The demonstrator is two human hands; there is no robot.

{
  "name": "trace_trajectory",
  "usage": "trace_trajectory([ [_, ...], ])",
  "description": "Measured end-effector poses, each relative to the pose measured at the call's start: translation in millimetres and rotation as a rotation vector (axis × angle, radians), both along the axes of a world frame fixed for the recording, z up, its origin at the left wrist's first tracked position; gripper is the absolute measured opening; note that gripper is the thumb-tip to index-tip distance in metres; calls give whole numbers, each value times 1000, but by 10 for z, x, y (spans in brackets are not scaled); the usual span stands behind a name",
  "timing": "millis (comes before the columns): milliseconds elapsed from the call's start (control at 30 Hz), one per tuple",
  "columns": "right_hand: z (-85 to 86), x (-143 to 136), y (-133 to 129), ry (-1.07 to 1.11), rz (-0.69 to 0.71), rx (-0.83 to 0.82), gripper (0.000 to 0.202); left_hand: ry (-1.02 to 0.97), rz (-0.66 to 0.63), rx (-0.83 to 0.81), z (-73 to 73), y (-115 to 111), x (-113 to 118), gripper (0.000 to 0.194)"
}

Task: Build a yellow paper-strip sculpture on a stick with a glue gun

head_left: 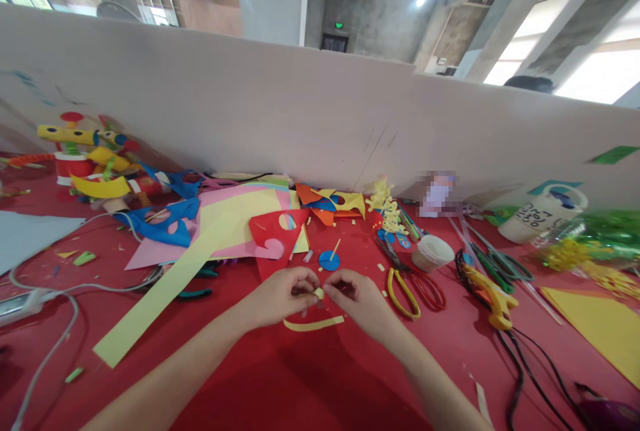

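Near the middle of the red table, my left hand [287,294] pinches a small pale yellow piece [319,293], which looks rounded. My right hand [353,291] is beside it, thumb and fingers drawn together near the piece; whether they grip part of it is too small to tell. A curved yellow paper strip [314,324] lies just below the hands. Beyond them sits a blue disc [329,260] with a thin stick on it. Red cut paper [273,237] lies behind my left hand.
Yellow-handled scissors [403,293], a paper cup [433,253] and a yellow glue gun [493,294] lie right. A long yellow-green strip [155,304], white cable [75,311] and paper figures [75,151] are left. A white partition [250,111] stands behind.
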State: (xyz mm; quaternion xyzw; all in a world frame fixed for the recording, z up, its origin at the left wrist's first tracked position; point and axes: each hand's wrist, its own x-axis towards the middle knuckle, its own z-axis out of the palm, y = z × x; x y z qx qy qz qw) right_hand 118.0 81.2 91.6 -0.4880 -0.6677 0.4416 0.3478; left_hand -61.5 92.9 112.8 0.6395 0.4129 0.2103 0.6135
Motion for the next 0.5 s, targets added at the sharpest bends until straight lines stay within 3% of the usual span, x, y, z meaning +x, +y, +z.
trace_trajectory([
  [300,11,36,-1,-6,97,-112,17,66,-44,86,-52,23,-8,8],
  [500,8,44,-1,-17,94,-128,17,95,-56,51,-46,31,-14,12],
])
